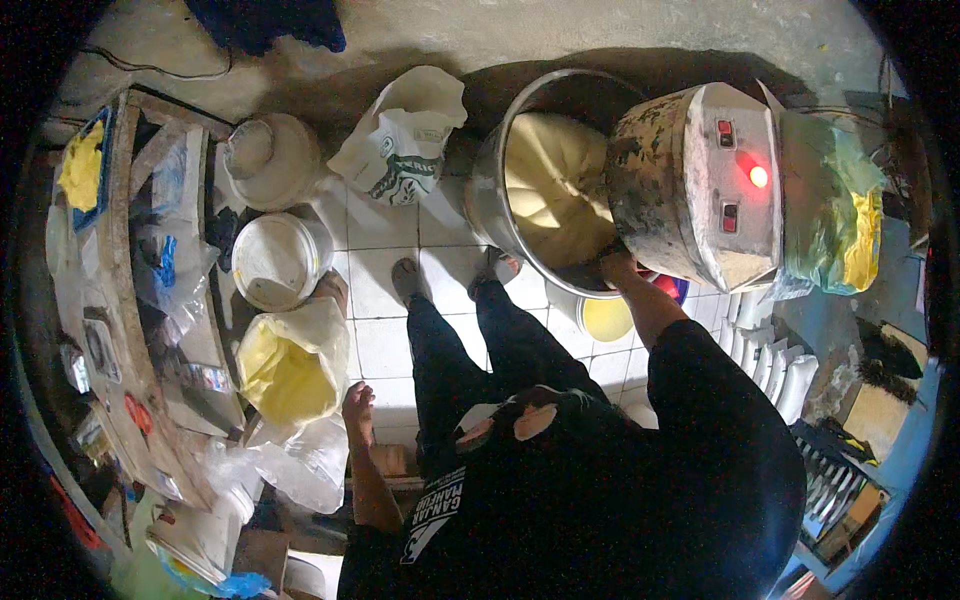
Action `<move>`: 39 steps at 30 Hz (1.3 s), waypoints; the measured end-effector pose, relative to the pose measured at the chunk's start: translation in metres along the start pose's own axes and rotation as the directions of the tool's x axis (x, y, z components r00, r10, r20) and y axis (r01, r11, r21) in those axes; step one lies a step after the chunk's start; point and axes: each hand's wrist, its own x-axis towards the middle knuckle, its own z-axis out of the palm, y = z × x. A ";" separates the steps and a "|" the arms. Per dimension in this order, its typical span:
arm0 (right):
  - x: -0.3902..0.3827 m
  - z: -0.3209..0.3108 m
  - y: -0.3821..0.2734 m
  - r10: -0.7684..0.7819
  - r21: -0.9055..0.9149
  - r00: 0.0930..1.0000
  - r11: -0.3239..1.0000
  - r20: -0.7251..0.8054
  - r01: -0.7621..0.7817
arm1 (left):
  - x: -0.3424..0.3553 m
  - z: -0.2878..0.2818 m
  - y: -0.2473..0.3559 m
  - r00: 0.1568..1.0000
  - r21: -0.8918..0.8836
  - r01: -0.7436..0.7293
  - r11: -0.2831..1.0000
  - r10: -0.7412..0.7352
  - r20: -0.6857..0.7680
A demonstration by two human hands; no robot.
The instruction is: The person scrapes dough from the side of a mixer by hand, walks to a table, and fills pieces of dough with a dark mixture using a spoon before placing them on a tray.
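My right hand (617, 266) reaches into a large metal bowl (486, 190) at its lower rim, beside a battered metal machine (660, 180) with switches and a lit red light; the fingers are hidden. Inside the bowl is a pale dough-like mass (550, 175). My left hand (359, 408) hangs low beside my body, fingers loosely bent, holding nothing, near an open sack with yellow inside (290, 375). Under my right forearm are a bucket of pale yellow contents (606, 318) and a red object (668, 287), partly hidden.
A cluttered wooden shelf (135, 390) runs along the left, beside white buckets (276, 262). An open white sack (395, 135) stands at the back. Clear plastic bags (310, 470) lie lower left. On the right are green plastic (820, 200) and several stacked white packs (770, 370). My feet stand on white tiles.
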 end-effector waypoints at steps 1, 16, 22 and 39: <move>0.005 -0.008 -0.013 -0.019 0.051 1.000 0.998 0.006 0.019 | -0.001 -0.006 -0.006 1.000 -0.010 -0.001 1.000 0.001 0.010; 0.012 0.061 0.020 -0.079 -0.569 0.997 0.820 -0.020 0.054 | 0.036 0.008 0.072 0.995 0.059 -0.094 0.994 0.092 0.042; 0.082 -0.047 -0.111 -0.156 0.269 0.958 0.959 0.242 0.088 | 0.041 0.012 0.064 0.997 0.101 -0.049 0.994 0.042 0.070; 0.035 0.024 -0.020 -0.159 -0.014 0.928 0.985 0.337 0.174 | 0.042 0.029 0.062 0.996 0.075 0.035 0.997 -0.041 0.073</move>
